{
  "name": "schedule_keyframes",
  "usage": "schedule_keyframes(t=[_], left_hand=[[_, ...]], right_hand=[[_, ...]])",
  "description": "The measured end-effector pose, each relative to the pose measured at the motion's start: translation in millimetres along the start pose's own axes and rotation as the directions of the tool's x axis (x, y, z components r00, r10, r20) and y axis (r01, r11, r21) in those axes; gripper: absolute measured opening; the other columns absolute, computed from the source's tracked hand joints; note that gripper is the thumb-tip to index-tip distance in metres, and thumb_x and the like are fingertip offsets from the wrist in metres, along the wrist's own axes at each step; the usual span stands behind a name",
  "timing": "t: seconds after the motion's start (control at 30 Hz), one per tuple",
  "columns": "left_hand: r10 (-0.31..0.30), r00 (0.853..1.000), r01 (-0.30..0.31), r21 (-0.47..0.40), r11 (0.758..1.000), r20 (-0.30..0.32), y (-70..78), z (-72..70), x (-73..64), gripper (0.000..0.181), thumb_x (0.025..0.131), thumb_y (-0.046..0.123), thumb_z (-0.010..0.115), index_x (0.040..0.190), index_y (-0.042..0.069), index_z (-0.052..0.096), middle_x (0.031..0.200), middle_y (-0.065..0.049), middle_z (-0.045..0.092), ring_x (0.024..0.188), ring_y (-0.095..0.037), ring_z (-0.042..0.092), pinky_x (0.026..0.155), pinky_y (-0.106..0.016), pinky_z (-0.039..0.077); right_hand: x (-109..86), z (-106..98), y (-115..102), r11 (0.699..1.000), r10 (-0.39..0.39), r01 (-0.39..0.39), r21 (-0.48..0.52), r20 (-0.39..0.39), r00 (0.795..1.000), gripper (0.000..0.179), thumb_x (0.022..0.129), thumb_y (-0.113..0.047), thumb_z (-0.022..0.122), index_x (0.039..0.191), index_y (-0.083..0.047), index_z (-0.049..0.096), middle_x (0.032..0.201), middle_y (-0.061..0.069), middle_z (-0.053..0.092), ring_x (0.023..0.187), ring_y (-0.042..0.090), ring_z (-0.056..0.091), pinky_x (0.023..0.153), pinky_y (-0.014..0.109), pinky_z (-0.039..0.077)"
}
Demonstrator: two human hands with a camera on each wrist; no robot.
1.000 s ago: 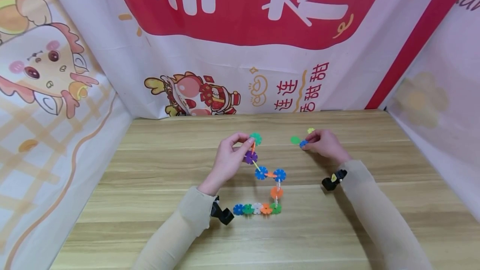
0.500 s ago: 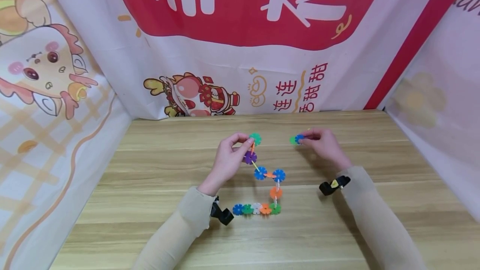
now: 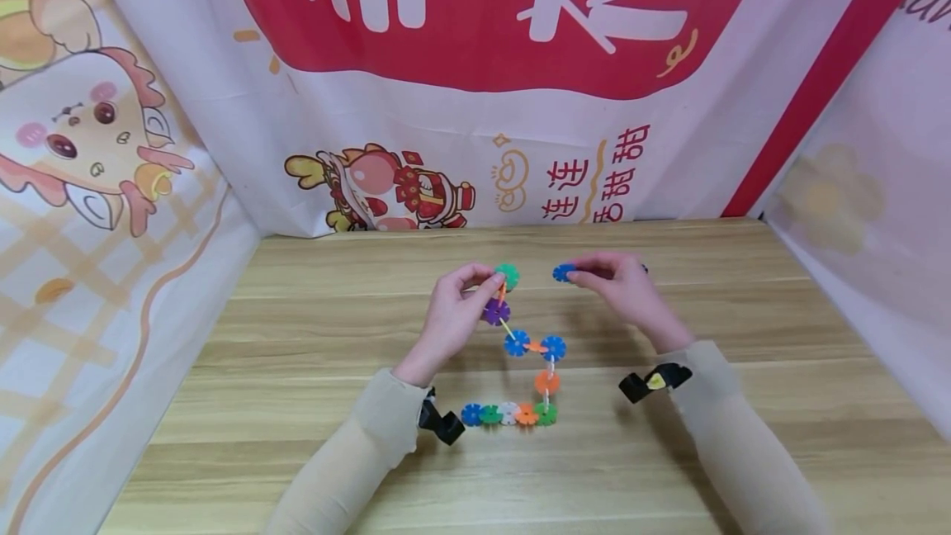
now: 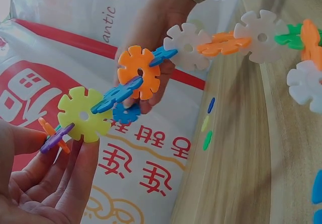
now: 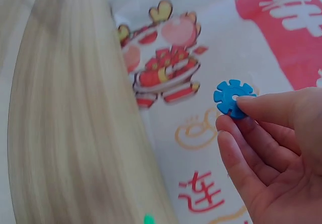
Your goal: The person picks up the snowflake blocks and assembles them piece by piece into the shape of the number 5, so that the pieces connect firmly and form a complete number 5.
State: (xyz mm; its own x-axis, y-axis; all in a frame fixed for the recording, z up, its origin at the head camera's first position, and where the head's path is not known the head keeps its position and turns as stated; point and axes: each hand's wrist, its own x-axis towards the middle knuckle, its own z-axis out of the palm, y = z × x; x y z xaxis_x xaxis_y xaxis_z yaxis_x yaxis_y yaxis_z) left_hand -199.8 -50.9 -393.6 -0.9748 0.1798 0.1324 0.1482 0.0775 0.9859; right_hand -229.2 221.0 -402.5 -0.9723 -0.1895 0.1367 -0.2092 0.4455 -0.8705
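Note:
My left hand (image 3: 449, 316) holds the upper end of a chain of slotted snowflake discs, near its teal disc (image 3: 507, 274) and purple disc (image 3: 496, 314). In the left wrist view, a yellow disc (image 4: 75, 105) sits just past the fingers, and blue, orange and white discs run on from it. The chain bends down to a straight row (image 3: 508, 414) at the front. Right of the chain's top, my right hand (image 3: 620, 287) pinches a single blue snowflake disc (image 5: 229, 90) between thumb and fingers, above the table and apart from the chain.
Loose blue (image 4: 211, 105), yellow (image 4: 205, 123) and green (image 4: 207, 140) pieces lie on the wooden table (image 3: 297, 337) in the left wrist view. The right hand mostly covers them in the head view. Printed cloth (image 3: 475, 147) rises behind the table.
The right hand has lifted the blue disc from beside the loose pieces and carried it left towards the chain's upper end. The left hand stays nearly still with its hold on the chain.

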Motion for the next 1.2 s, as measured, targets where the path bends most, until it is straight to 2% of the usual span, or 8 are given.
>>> schedule_keyframes(t=[0.23, 0.37, 0.63, 0.9, 1.13, 1.2], left_hand=[[-0.006, 1.000, 0.006, 0.007, 1.000, 0.007, -0.3, 0.7, 0.8, 0.022, 0.103, 0.025, 0.065, 0.112, 0.006, 0.071, 0.101, -0.009, 0.070, 0.078, -0.022, 0.070, 0.068, -0.034, 0.061], [-0.009, 1.000, 0.009, 0.006, 1.000, 0.002, -1.2, 1.0, 1.3, 0.022, 0.103, 0.026, 0.065, 0.111, 0.007, 0.071, 0.101, -0.008, 0.070, 0.078, -0.022, 0.070, 0.068, -0.034, 0.061], [0.003, 1.000, -0.003, 0.010, 1.000, -0.005, -0.4, 2.0, 2.5, 0.024, 0.103, 0.027, 0.065, 0.110, 0.006, 0.072, 0.099, -0.008, 0.071, 0.078, -0.021, 0.071, 0.069, -0.033, 0.061], [-0.004, 1.000, 0.004, 0.012, 1.000, 0.007, 0.1, 2.4, 4.8, 0.024, 0.102, 0.028, 0.066, 0.106, 0.006, 0.074, 0.094, -0.010, 0.073, 0.075, -0.022, 0.071, 0.068, -0.032, 0.060], [0.024, 1.000, -0.024, 0.059, 0.998, 0.010, 2.6, 2.7, 5.5, 0.025, 0.102, 0.028, 0.067, 0.104, 0.005, 0.075, 0.094, -0.013, 0.073, 0.077, -0.021, 0.070, 0.069, -0.031, 0.058], [0.032, 0.999, -0.032, 0.059, 0.998, 0.013, 3.7, 3.2, 5.6, 0.024, 0.102, 0.027, 0.067, 0.103, 0.005, 0.075, 0.094, -0.014, 0.073, 0.076, -0.021, 0.071, 0.069, -0.031, 0.059]], right_hand=[[-4.1, 14.3, -16.6, 0.990, -0.079, 0.076, 0.120, 0.018, 0.997, 0.024, 0.099, -0.023, 0.070, 0.115, -0.004, 0.071, 0.107, 0.009, 0.072, 0.097, 0.028, 0.067, 0.082, 0.030, 0.058], [-3.3, 20.5, -22.6, 0.978, -0.143, 0.141, 0.152, 0.004, 0.990, 0.020, 0.100, -0.018, 0.069, 0.112, -0.003, 0.071, 0.105, 0.009, 0.072, 0.096, 0.033, 0.067, 0.080, 0.030, 0.058], [-1.1, 28.8, -35.2, 0.963, -0.228, 0.225, 0.148, 0.003, 0.974, 0.015, 0.100, -0.013, 0.068, 0.112, -0.004, 0.071, 0.105, 0.007, 0.072, 0.090, 0.022, 0.067, 0.076, 0.029, 0.057], [3.3, 29.3, -40.8, 0.940, -0.315, 0.307, 0.151, 0.028, 0.949, 0.014, 0.097, 0.001, 0.068, 0.109, -0.001, 0.074, 0.105, 0.011, 0.072, 0.089, 0.030, 0.069, 0.075, 0.034, 0.060], [11.8, 17.9, -46.9, 0.952, -0.292, 0.281, 0.119, 0.091, 0.952, 0.010, 0.093, -0.004, 0.075, 0.103, -0.004, 0.077, 0.097, 0.008, 0.075, 0.086, 0.029, 0.073, 0.075, 0.032, 0.061], [14.0, 14.6, -48.7, 0.951, -0.302, 0.290, 0.112, 0.115, 0.946, 0.008, 0.092, -0.004, 0.076, 0.100, -0.005, 0.078, 0.095, 0.006, 0.075, 0.084, 0.028, 0.073, 0.075, 0.033, 0.061]])
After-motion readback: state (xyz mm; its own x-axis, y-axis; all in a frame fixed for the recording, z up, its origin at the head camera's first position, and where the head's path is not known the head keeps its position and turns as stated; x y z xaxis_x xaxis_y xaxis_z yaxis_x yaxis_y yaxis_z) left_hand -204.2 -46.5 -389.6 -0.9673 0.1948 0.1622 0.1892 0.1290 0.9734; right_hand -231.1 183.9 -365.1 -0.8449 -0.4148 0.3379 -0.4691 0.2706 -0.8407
